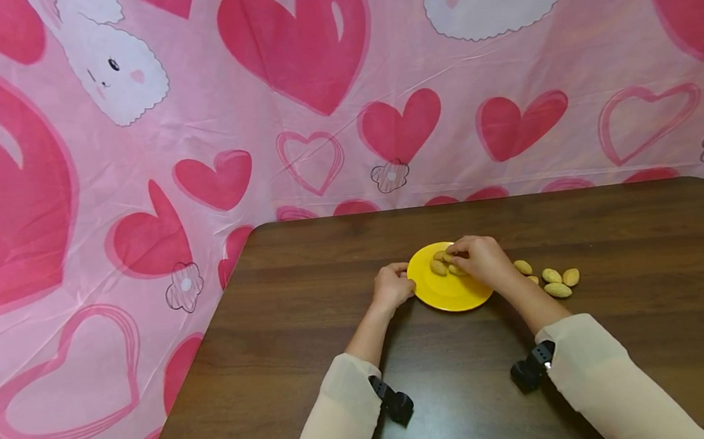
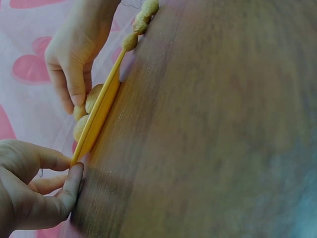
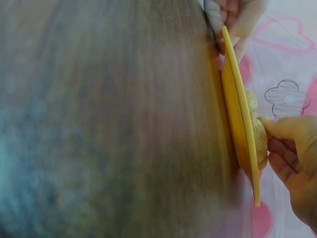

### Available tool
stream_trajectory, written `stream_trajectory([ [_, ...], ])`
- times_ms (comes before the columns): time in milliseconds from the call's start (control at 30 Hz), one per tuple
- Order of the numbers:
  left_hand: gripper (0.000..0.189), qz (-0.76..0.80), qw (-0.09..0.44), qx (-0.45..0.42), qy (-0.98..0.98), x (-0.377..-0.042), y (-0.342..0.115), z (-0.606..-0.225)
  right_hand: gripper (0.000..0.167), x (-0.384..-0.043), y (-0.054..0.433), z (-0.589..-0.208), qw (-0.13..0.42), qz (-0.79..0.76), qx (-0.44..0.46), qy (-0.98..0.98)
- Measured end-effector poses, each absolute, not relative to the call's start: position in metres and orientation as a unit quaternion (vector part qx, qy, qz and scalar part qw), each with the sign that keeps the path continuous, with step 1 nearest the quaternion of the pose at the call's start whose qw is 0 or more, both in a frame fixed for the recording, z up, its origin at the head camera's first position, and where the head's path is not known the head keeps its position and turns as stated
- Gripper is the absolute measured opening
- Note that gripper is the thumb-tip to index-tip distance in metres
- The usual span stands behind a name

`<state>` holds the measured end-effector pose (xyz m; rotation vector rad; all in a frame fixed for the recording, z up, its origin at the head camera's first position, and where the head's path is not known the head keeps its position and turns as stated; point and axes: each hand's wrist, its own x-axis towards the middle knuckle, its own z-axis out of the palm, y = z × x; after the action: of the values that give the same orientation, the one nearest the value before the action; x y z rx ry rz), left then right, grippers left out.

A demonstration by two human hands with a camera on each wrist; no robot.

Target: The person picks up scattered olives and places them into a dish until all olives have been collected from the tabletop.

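Note:
A round yellow plate (image 1: 455, 298) sits on the table, with several yellowish-tan, oval, nut-like pieces (image 1: 438, 268) grouped towards its back. My left hand (image 1: 392, 286) pinches the plate's left rim; in the left wrist view the thumb (image 2: 73, 183) and fingers meet at the edge. Over the plate's back right side, my right hand (image 1: 482, 260) pinches one oval piece (image 2: 79, 112) between thumb and fingertips, close against the others. In the right wrist view, the right hand's thumb and fingers come together right at the oval pieces (image 3: 258, 136).
Several more oval pieces (image 1: 557, 290) lie on the brown wooden table (image 1: 310, 308), right of the plate and beside the right forearm. A pink cloth with hearts (image 1: 296, 41) hangs behind the table's back edge and along its left side.

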<state>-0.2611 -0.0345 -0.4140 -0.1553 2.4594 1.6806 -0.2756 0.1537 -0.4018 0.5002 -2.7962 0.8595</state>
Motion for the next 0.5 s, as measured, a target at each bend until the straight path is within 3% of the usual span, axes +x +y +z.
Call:
stream_trajectory([
  [500, 0.045, 0.561, 0.077, -0.051, 0.823, -0.2598, -0.0338, -0.4121, 0.018, -0.2749, 0.1555, -0.4036, 0.134, 0.288, 0.182, -0.931],
])
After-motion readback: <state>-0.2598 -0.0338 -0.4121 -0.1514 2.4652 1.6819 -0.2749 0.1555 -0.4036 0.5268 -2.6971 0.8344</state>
